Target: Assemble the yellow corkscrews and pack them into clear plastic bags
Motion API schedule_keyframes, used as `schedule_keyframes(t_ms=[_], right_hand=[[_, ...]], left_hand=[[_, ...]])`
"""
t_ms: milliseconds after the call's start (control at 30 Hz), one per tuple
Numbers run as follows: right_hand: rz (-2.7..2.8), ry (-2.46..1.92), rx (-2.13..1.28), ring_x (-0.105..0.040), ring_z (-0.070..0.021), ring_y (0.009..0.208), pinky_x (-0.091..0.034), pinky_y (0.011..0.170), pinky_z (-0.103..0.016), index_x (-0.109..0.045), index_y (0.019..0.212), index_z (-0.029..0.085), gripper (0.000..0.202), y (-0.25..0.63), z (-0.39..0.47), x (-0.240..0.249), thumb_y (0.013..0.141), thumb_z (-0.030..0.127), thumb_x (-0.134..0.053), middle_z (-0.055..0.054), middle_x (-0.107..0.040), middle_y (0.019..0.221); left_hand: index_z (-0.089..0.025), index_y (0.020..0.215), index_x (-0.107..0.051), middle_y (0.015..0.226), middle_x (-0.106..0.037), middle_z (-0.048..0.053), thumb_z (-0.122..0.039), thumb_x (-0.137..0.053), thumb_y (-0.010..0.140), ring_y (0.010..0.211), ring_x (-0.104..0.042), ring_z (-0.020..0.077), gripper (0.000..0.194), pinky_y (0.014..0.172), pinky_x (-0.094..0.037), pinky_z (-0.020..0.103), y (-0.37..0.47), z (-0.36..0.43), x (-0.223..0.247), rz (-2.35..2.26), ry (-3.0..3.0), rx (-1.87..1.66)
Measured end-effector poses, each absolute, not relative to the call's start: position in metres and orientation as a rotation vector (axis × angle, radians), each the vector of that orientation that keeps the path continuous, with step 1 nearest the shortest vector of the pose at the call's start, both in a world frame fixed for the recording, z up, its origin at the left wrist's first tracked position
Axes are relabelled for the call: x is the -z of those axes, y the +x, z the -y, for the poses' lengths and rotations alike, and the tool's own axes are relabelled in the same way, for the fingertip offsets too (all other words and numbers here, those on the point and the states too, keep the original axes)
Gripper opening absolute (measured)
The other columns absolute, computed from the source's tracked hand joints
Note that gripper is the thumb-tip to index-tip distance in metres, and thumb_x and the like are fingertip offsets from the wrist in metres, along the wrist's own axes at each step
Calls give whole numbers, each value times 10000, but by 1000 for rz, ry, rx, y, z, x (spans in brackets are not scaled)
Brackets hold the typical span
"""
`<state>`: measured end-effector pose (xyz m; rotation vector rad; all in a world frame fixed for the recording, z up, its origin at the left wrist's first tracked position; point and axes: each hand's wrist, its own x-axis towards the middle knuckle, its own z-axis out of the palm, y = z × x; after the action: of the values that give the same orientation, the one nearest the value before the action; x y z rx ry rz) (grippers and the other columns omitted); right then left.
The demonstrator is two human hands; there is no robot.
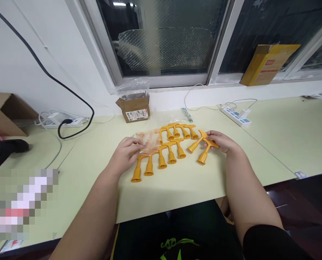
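Observation:
Several yellow T-handled pieces with flared ends [172, 155] lie in two rows on the pale green table. My left hand [127, 153] pinches a clear plastic bag [151, 141], which hangs over some of the pieces at the left of the rows. To the right of the rows, my right hand [221, 141] has its fingers closed at the handles of two more yellow pieces [203, 157], their flared ends pointing down and left. Part of the right fingers is hidden behind the handles.
An opened small cardboard box [135, 109] stands by the wall, with clear plastic film [172, 117] beside it. White power strips [235, 116] sit at the back right and back left. A black cable [49, 75] hangs at the left. A yellow carton [269, 66] leans on the window.

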<state>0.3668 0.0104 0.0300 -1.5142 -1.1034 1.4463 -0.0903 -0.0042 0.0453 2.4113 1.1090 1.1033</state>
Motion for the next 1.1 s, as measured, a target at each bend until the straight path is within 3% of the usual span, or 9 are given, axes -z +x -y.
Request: schedule_keyframes(t_ms=[233,333,533,633,733,933,1100], right_hand=[[1127,-1577,-1470,-786,-202,797,-453,434,-173,-544,988,224,270,366,-12,-27,842,244,-771,-83,-771,1002],[1181,-1559,-1483,-779,-192,762,-442,432,-166,-526,967,224,324,369,-12,-25,831,297,-811,-85,-787,988],[1180,-1416,-1422,-723,-140,637,-391,386,-138,-497,884,224,409,370,-9,-28,768,318,-878,-50,-786,861],[1101,-1349,-1443,-709,-130,600,-367,358,-126,-489,879,226,413,360,-7,-33,769,321,-875,-57,-797,870],[1048,-1266,-1519,-682,-111,554,-316,321,-111,-505,856,211,380,341,-7,-39,778,311,-864,-70,-797,862],[925,-1104,-1613,-581,-72,447,-229,276,-105,-538,830,188,279,302,-17,-56,814,256,-809,-40,-725,727],[929,-1136,-1589,-610,-102,463,-196,289,-110,-527,851,199,185,279,-35,-69,826,150,-704,-17,-669,649]], left_hand=[[-300,1042,-830,1114,-733,77,-375,-832,777,1068,-631,315,276,1017,-475,455,-85,10,-51,-1049,2449,-652],[-276,1026,-809,1101,-738,77,-425,-781,835,1077,-636,305,244,1010,-484,443,-82,15,-56,-1055,2478,-608],[-249,1188,-738,1182,-735,69,-302,-528,993,1170,-637,278,292,1034,-470,431,-49,14,-67,-1168,2620,-397],[-308,1372,-667,1222,-693,61,-229,-456,1009,1180,-622,260,428,935,-503,379,-21,6,-75,-1184,2666,-232],[-364,1431,-637,1126,-657,67,-202,-443,1006,1093,-625,256,495,849,-505,355,2,-6,-76,-1253,2710,-118],[-280,1125,-781,1057,-654,66,-165,-491,963,1018,-618,239,351,853,-482,348,19,-25,-67,-1166,2793,-126],[-238,998,-750,1035,-659,63,-154,-477,956,1012,-625,238,289,809,-476,342,16,-29,-66,-1161,2753,-201]])
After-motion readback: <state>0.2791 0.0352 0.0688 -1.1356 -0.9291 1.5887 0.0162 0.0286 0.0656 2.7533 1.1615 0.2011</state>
